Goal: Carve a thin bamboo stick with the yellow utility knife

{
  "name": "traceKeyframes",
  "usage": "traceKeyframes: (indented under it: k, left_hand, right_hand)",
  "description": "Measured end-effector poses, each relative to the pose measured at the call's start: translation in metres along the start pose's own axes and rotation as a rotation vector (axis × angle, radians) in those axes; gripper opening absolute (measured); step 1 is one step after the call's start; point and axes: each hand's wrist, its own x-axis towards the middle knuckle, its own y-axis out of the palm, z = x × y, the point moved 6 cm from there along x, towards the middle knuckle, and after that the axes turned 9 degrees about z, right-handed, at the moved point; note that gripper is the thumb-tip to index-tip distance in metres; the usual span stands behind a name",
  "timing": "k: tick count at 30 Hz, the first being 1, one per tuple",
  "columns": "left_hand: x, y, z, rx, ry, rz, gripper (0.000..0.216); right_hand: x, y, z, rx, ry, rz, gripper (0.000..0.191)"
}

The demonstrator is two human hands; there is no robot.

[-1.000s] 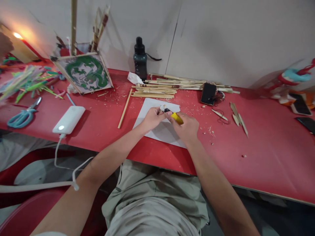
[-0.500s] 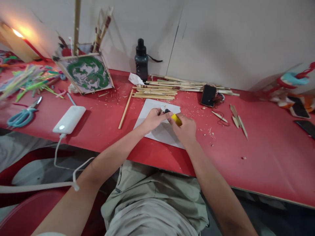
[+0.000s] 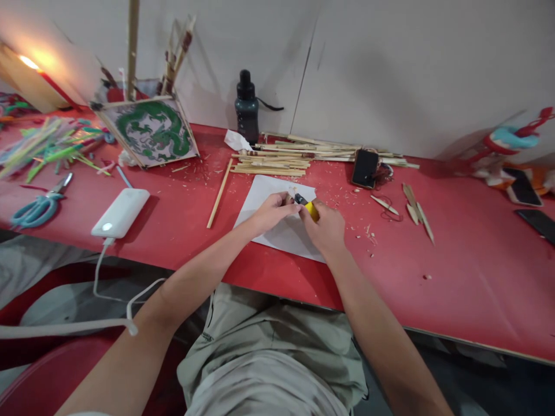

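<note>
Over the white sheet of paper (image 3: 273, 232) my two hands meet, fingertips close together. My right hand (image 3: 327, 225) is closed around a yellow utility knife (image 3: 311, 211) whose dark front end points up and to the left. My left hand (image 3: 275, 211) is closed in a pinch beside the knife's front end, its thumb reaching toward the right hand. What lies between the left fingers is too small and covered to make out. A few pale shavings (image 3: 293, 189) show on the paper just beyond the fingers.
Behind the paper lie bamboo sticks (image 3: 271, 164), with a dark bottle (image 3: 247, 110) beyond. A phone (image 3: 365, 168) and carved pieces (image 3: 417, 208) are to the right. Leftward are a single stick (image 3: 219, 193), a power bank (image 3: 121, 212), scissors (image 3: 39, 208), a dragon-picture holder (image 3: 151, 130) and a lit candle (image 3: 50, 81).
The knife's dark front end shows more clearly now, and the whitish bit seen at the left fingertips no longer shows there. The hands stay nearly in place while the view shifts slightly.
</note>
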Motion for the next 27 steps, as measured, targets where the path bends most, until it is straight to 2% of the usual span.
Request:
traceKeyframes:
  k: [4, 14, 27]
  left_hand:
    - [-0.0015, 0.0022, 0.0, -0.055, -0.014, 0.027, 0.035]
    - [-0.0023, 0.0042, 0.0005, -0.102, 0.006, 0.081, 0.029]
    - [-0.0023, 0.002, 0.0014, -0.064, -0.019, 0.052, 0.022]
  right_hand:
    - [0.0, -0.0009, -0.0027, -0.003, 0.045, 0.006, 0.054]
    - [0.0001, -0.0019, -0.001, 0.145, 0.036, 0.007, 0.052]
    - [0.0004, -0.002, -0.001, 0.19, 0.002, 0.026, 0.052]
